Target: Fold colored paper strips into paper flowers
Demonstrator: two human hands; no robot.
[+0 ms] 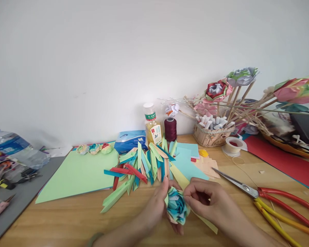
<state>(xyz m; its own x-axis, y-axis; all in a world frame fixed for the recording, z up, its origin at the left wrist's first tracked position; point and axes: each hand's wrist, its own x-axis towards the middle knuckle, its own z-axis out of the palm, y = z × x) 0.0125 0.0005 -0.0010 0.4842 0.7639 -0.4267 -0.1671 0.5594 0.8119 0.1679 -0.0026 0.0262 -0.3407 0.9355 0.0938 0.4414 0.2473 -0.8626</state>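
Note:
Cupped in my left hand (158,202) is a folded paper flower (176,206) with blue petals inside and pale yellow-green ones at the rim. Thumb and fingers of that hand curl around its left side and underneath. My right hand (207,199) pinches at the flower's right edge with thumb and forefinger; whether a petal is between them is hard to see. A pale yellow paper strip (206,222) lies partly under the right hand. Just beyond my hands is a heap of folded paper strips (144,163) in green, blue, red and peach.
Scissors (247,188) with red and yellow handles lie at right, near a spool of thread (232,145). Green paper sheets (74,178) hold three small paper flowers (94,149). Behind stand a tissue pack (130,140), a bottle (153,128), maroon thread (170,129) and a basket (212,136).

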